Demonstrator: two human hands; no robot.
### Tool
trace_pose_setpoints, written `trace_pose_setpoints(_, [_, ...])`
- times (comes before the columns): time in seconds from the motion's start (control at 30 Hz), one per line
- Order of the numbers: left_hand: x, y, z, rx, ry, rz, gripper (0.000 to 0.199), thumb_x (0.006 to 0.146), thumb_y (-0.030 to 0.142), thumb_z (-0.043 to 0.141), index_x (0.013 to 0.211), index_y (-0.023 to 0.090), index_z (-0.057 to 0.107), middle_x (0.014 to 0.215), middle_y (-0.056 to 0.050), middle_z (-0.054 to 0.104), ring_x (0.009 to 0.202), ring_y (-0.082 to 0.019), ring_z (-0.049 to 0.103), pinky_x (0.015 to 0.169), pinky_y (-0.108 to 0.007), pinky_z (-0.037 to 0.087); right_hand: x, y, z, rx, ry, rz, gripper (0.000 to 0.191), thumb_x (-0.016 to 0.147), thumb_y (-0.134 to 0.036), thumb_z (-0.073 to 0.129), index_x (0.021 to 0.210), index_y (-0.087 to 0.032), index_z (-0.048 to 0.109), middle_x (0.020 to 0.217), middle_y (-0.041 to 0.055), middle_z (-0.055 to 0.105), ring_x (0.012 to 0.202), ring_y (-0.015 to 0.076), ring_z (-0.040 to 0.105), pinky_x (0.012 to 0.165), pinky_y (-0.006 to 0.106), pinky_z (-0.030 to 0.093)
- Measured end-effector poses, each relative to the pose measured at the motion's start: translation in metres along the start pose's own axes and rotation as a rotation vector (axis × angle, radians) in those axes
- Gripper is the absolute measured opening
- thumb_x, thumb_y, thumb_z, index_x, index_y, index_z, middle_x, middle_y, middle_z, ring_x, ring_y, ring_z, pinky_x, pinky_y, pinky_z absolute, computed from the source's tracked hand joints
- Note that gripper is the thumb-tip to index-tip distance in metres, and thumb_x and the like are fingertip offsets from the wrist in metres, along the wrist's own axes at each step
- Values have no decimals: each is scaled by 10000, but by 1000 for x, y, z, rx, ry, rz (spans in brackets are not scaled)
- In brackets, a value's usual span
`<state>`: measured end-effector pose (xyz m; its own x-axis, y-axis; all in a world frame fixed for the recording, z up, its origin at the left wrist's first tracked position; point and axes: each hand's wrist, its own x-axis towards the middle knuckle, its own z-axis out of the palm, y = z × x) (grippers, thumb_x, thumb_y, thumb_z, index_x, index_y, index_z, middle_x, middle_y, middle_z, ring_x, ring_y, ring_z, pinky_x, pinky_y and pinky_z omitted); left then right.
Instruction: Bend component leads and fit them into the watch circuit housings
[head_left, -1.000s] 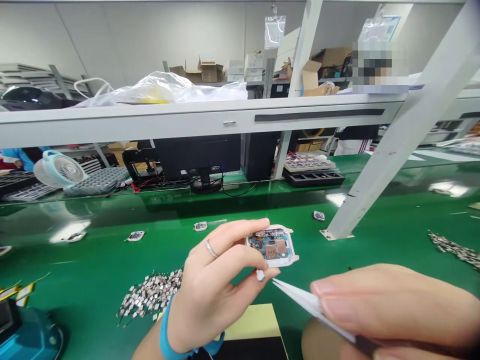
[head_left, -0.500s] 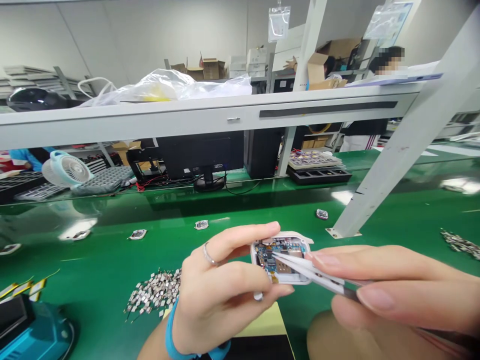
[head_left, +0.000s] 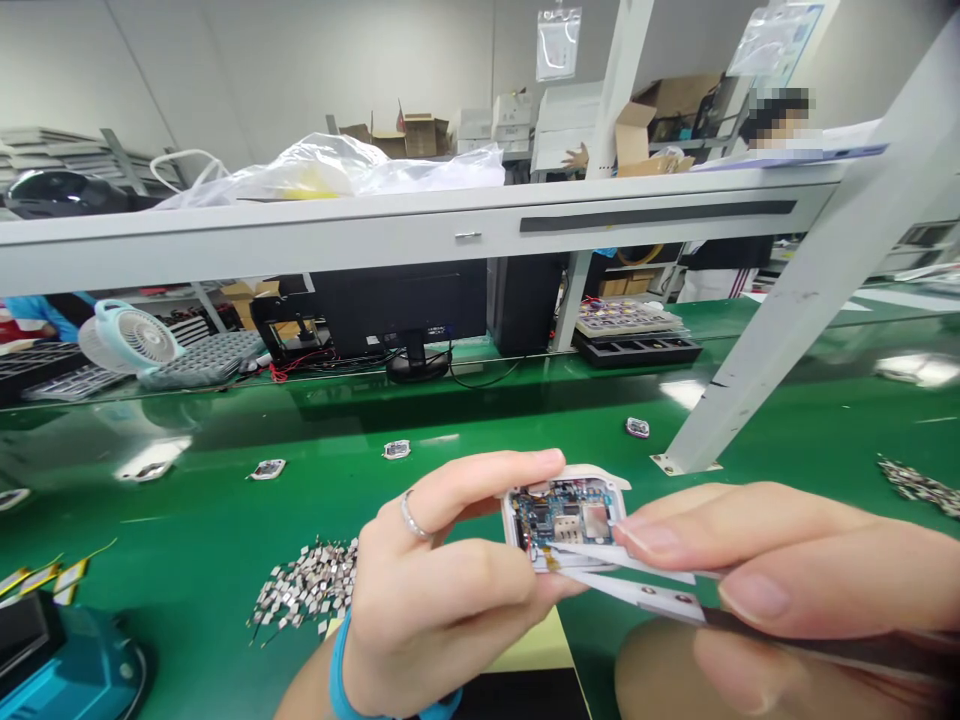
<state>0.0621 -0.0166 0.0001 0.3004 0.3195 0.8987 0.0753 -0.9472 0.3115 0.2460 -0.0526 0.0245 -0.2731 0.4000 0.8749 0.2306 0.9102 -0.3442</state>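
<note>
My left hand (head_left: 450, 570) grips a small white device casing (head_left: 611, 478) by its left side, with its open face turned toward me. Inside the casing sits a blue circuit board (head_left: 546, 516) with a metal card holder and a shield plate. My right hand (head_left: 757, 560) holds a pair of tweezers (head_left: 667, 596) with white tips. The tips stand apart; the upper one lies over the board's lower edge near a small yellowish flex strip, the lower one over the casing's bottom rim. Whether they touch the board, I cannot tell.
A pile of small metal parts (head_left: 307, 588) lies left of my hand, another pile (head_left: 919, 485) far right. Several similar casings (head_left: 397, 450) sit along the green bench. A teal machine (head_left: 71, 650) is lower left; a white slanted post (head_left: 795, 250) rises on the right.
The tweezers have moved down from the middle of the board to its lower edge, and their tips have spread apart. My left hand still holds the casing in nearly the same place.
</note>
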Motion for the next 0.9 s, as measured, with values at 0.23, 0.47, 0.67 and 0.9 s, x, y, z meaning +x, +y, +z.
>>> trace_pose_setpoints(0.23, [-2,-4,-2,-1,-32,17,199,682,41,647,821,181,622,1153,-65,552,930,-181,604,737,-248,552,-19,16,-5,-2,-39,-68,424,684,-7,604,1058,-203,571,1040,20,627,823,231,639,714,341,588])
trace_pose_setpoints(0.47, [2,-7,-6,-3,-28,143,99,676,121,681,759,119,627,1116,-108,573,853,-168,622,718,-254,560,-13,-12,18,63,280,171,216,734,-227,618,909,-353,623,889,-30,660,691,194,651,581,242,579])
trace_pose_setpoints(0.67, [7,-7,-3,25,21,152,142,675,218,692,724,108,618,1007,-127,643,797,-158,650,665,-209,565,-13,2,-8,150,-168,-15,410,735,-65,566,990,-385,584,1115,0,565,806,220,640,642,274,590])
trace_pose_setpoints(0.9, [8,-9,3,-5,101,116,209,606,220,744,676,85,600,903,-122,683,751,-138,666,642,-155,557,-34,5,-1,-48,110,182,278,703,-270,664,929,-422,606,841,-19,671,690,238,653,568,308,599])
